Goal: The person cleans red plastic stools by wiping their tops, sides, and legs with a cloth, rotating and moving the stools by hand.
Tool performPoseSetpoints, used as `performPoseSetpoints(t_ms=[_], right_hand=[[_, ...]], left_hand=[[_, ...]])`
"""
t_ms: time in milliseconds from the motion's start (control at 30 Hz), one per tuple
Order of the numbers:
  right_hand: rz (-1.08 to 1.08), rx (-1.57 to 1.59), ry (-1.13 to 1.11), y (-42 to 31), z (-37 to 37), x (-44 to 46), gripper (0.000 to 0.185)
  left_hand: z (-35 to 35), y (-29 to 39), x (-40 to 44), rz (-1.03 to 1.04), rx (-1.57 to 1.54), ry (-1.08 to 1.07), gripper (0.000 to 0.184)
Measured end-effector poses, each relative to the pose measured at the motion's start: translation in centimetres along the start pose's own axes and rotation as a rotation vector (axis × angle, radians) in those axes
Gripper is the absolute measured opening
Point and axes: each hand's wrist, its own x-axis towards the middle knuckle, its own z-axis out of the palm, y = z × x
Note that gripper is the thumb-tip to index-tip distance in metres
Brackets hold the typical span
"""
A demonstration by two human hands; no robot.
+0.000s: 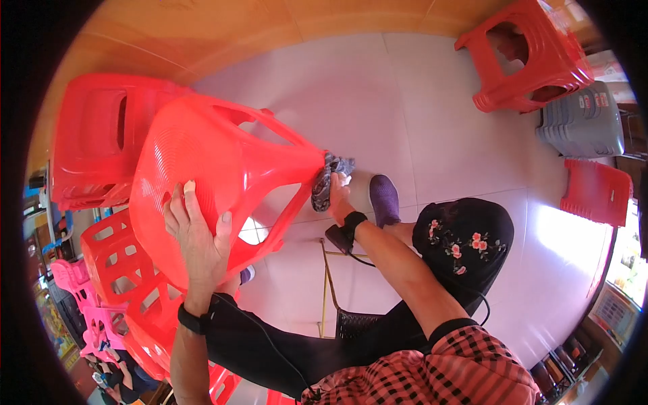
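Head view: we have a red stool (pixel 185 152) tipped on its side in front of us, its seat turned to the left of the picture and its legs pointing right, above the pale tiled floor (pixel 432 155). Our left grip (pixel 194 236) is open, a palm laid on the seat with the fingers spread, probably to steady the stool and stop it rolling. Our right grip (pixel 340 200) is closed around a dark patterned cloth (pixel 322 192), which is pressed to the foot of one leg; bunching it this way seems meant to let it wrap the narrow end. Tipping the stool likely brings that foot within easy reach while we sit. What bears the stool's weight we cannot tell.

The stool is glossy plastic, with fine rings across its seat, rounded edges and wide openings between the legs. Just beyond it, at the left, stand more red stools (pixel 91 128); another red stack (pixel 533 64) is well apart at the upper right, next to some grey stools (pixel 587 121).
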Motion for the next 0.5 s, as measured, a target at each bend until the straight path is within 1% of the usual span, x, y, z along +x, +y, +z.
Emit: performPoseSetpoints(t_ms=[67, 100, 133, 200, 267, 333, 400, 433, 500], right_hand=[[-0.227, 0.048, -0.004, 0.4, 1.9, -0.9, 0.021], [-0.344, -0.024, 0.087, -1.1, 4.0, -4.2, 0.018], [-0.345, -0.020, 0.082, -2.4, 6.0, -7.1, 0.018], [-0.520, 0.020, -0.289, -4.5, 9.2, -11.3, 0.018], [-0.674, -0.190, -0.420, -6.1, 11.9, -14.4, 0.023], [-0.959, -0.371, -0.473, -8.2, 14.3, -16.4, 0.025], [-1.193, -0.618, -0.373, -11.8, 15.5, -18.9, 0.030], [-1.189, -0.615, -0.365, -12.9, 15.8, -18.2, 0.030], [-0.911, -0.868, -0.665, -15.7, 17.1, -15.6, 0.037]], left_hand=[[0.8, -0.7, 0.6, -0.004, 0.007, -0.002, 0.065], [1.2, -1.2, 1.0, -0.003, 0.011, 0.003, 0.065], [1.6, -1.9, 1.4, -0.003, 0.020, 0.017, 0.064], [2.3, -3.3, 2.3, 0.000, 0.033, 0.030, 0.064], [2.6, -4.4, 3.2, 0.022, -0.005, 0.062, 0.064], [2.6, -4.6, 3.1, 0.008, 0.018, 0.053, 0.064], [2.7, -4.1, 2.7, -0.002, 0.051, 0.043, 0.065], [2.5, -4.0, 2.5, -0.004, 0.041, 0.043, 0.066], [2.0, -3.5, 2.6, -0.007, 0.038, 0.041, 0.068]])
